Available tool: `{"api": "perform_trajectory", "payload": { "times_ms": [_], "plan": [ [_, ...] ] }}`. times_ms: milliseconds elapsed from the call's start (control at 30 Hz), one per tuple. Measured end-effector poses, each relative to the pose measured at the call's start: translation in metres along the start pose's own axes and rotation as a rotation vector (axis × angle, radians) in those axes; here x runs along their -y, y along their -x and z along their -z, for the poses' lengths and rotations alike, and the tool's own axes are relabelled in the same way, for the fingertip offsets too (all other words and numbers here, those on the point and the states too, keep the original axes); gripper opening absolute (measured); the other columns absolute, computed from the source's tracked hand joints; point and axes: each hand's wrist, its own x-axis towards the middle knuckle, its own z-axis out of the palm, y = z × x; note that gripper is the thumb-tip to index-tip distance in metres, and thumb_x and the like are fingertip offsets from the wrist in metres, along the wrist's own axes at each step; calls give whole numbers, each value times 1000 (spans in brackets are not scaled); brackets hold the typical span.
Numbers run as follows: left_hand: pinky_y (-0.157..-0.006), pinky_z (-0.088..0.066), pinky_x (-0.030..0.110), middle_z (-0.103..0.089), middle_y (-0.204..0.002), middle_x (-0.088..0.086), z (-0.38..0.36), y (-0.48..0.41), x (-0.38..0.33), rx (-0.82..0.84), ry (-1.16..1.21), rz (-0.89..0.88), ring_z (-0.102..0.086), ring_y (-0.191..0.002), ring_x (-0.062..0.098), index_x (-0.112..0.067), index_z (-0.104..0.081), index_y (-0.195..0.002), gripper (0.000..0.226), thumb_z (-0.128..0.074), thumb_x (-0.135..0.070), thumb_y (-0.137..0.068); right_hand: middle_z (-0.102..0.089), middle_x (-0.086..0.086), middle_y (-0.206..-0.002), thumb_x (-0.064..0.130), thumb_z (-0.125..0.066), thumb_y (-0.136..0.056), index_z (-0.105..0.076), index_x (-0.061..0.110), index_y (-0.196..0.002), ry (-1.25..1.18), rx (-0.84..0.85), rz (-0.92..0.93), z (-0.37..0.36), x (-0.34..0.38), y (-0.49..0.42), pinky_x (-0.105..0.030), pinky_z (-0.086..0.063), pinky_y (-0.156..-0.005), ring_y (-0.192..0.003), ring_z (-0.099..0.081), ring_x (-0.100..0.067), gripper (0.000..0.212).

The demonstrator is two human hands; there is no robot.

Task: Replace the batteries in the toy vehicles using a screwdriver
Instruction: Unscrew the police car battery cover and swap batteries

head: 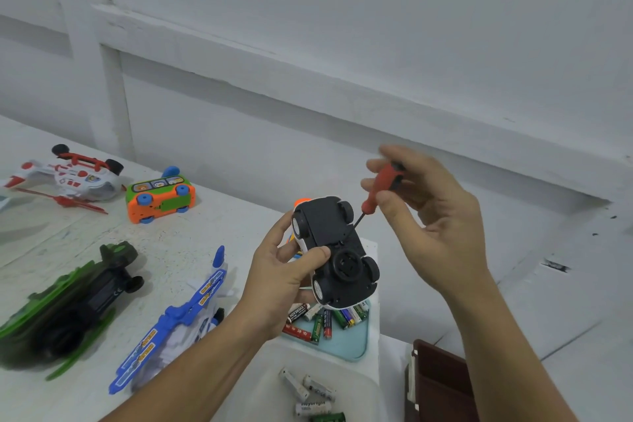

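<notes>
My left hand (284, 271) grips a white toy car (334, 250) turned upside down, its black underside and wheels facing me, above the table. My right hand (431, 212) pinches the red handle of a small screwdriver (376, 192). The black shaft slants down-left and its tip meets the car's underside near the middle. Below the car a light blue tray (356, 343) holds several mixed batteries (322, 322). A white tray (363, 384) nearer me holds several white batteries (311, 390).
On the white table (171, 243) to the left lie a green and black toy vehicle (72, 301), a blue and white toy plane (185, 315), an orange and green toy bus (161, 199) and a red and white toy helicopter (72, 178). A brown case (438, 384) sits at the lower right.
</notes>
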Motion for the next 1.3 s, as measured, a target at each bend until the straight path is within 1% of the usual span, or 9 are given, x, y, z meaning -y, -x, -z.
{"api": "perform_trajectory", "payload": {
  "times_ms": [200, 367, 600, 700, 833, 967, 1067, 1167, 1300],
  "plan": [
    [-54, -58, 39, -75, -107, 2, 1, 0, 3, 8, 20, 12, -73, -84, 32, -37, -49, -130, 61, -66, 1, -86, -55, 5, -103, 19, -73, -82, -71, 24, -105, 66, -28, 63, -2, 1, -3, -35, -58, -76, -89, -65, -19, 24],
    [-54, -59, 39, -75, -107, 2, 1, 0, 5, 8, 23, 29, -73, -88, 33, -38, -49, -128, 60, -66, 2, -87, -67, -11, -97, -8, -59, -86, -64, 13, -118, 60, -21, 68, 0, -2, -3, -32, -57, -84, -81, -71, -22, 38],
    [-50, -56, 34, -75, -107, 1, 1, 1, 4, 5, 27, 37, -73, -82, 32, -36, -49, -132, 61, -67, 1, -86, -58, 2, -103, 12, -76, -80, -71, 22, -108, 44, -37, 56, -2, -2, -3, -33, -57, -75, -84, -67, -22, 30],
    [-48, -56, 33, -75, -106, 1, 1, 1, 3, 0, 34, 44, -73, -84, 33, -36, -49, -131, 60, -66, 1, -87, -66, -8, -97, -7, -66, -84, -67, 20, -113, -6, -33, 36, -3, -2, -1, -35, -58, -76, -79, -71, -23, 39],
    [-50, -57, 35, -75, -107, 1, 2, 1, 2, 4, 34, 46, -73, -85, 34, -36, -50, -130, 60, -67, 2, -86, -67, -4, -109, -3, -53, -89, -63, 14, -119, -22, -1, 10, -3, -4, 0, -34, -57, -81, -88, -70, -25, 36],
    [-50, -56, 34, -75, -106, 1, 1, 2, 1, 5, 30, 45, -73, -81, 32, -38, -51, -127, 58, -66, 1, -87, -57, -1, -104, 6, -74, -80, -70, 24, -107, 34, -11, 17, -1, -2, -2, -29, -56, -74, -90, -66, -17, 33],
    [-49, -56, 33, -75, -104, 1, 0, 2, 2, 4, 36, 49, -72, -79, 31, -38, -51, -126, 58, -66, 1, -87, -65, -6, -98, -3, -64, -86, -64, 24, -118, 28, 2, 16, -2, -4, 0, -32, -57, -76, -82, -70, -22, 42],
    [-49, -56, 34, -75, -105, 1, 0, 2, 2, 2, 42, 58, -73, -82, 32, -36, -49, -130, 61, -67, 1, -86, -67, 0, -111, 1, -50, -91, -62, 30, -124, -70, 29, -35, -2, -5, 3, -29, -56, -79, -96, -69, -25, 46],
    [-47, -55, 32, -75, -105, 1, -1, 4, 0, 6, 32, 54, -72, -86, 36, -35, -49, -131, 60, -66, 1, -87, -62, 6, -108, 15, -68, -87, -59, 51, -115, -12, 72, -70, -3, -5, 5, -24, -53, -77, -98, -64, -19, 47]
  ]
}}
